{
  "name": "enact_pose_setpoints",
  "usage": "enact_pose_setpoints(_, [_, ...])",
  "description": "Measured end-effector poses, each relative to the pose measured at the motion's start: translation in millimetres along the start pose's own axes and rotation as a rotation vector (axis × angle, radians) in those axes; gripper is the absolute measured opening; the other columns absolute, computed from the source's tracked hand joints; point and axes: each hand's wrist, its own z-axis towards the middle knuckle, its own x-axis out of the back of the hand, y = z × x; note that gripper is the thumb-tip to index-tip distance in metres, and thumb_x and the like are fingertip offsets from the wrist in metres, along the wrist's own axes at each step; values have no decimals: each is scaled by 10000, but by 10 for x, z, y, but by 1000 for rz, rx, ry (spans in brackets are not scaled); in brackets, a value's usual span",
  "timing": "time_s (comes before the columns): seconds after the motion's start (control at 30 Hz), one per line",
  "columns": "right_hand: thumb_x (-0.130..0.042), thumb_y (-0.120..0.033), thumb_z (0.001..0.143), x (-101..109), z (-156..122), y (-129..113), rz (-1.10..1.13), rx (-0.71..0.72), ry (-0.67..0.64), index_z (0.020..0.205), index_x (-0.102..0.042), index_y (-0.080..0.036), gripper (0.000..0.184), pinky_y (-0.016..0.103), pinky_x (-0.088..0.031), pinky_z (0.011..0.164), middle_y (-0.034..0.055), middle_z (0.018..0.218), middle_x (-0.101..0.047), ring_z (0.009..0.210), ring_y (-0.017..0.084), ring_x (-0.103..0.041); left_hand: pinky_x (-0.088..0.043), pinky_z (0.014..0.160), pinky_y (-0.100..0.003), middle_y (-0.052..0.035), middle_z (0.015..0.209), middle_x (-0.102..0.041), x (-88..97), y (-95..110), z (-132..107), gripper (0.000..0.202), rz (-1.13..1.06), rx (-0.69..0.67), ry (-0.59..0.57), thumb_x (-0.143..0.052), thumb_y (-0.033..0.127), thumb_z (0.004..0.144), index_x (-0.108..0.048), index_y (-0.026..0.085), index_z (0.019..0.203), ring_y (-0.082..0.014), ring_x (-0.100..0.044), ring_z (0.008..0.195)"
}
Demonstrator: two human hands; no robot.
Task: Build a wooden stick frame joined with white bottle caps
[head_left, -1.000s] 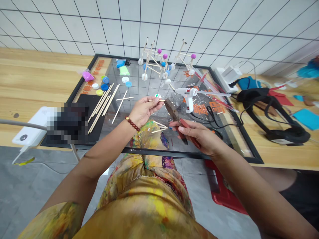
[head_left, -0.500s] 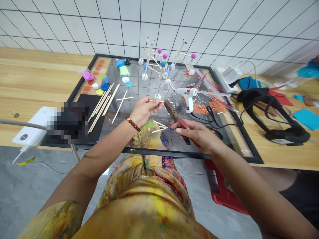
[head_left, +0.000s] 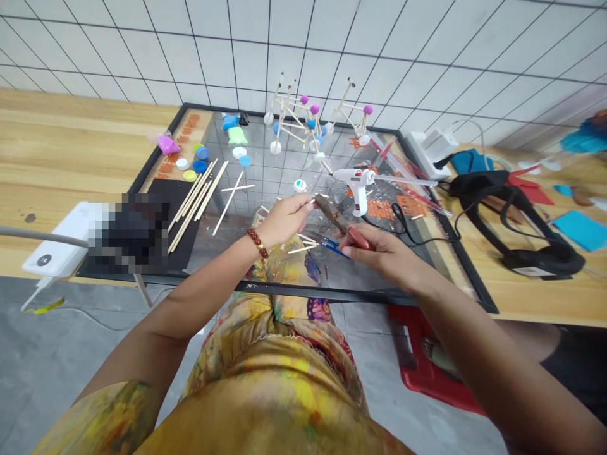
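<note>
My left hand pinches a thin wooden stick above the glass work board. My right hand is closed round the red handles of a pair of pliers, and the rusty jaws meet the stick's right end. Short cut stick pieces lie on the glass just below both hands. A green-and-white cap sits on the board beyond my left hand.
A white glue gun stands right of my hands. Long sticks, coloured caps and clay lie at the board's left, stick models at the back. A black headset and a power strip lie right, a white device left.
Both hands dropped lower and closer together. My left hand turned palm-down with the stick, and the pliers' jaws came onto its end.
</note>
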Motion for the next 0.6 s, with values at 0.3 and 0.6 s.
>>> enact_pose_setpoints(0.3, [-819,-620,698,-18,-31,-56,208,-159,-54,827,-710,-228,427,310,-444,663,61,969,-713,783,189,-563,-321,542,-236,74,477,-455,-32,-25,18,222,-221,59,-8,-517,228,1040,-635,171,861,-91,-409,444])
enact_pose_setpoints(0.6, [-681,-530,850,-18,-4,46,-198,-7,39,864,-650,-218,313,355,-470,771,41,838,-630,788,208,-559,-362,588,-238,61,500,-485,-34,-1,14,254,-128,74,14,-487,184,1022,-641,168,821,-105,-465,502])
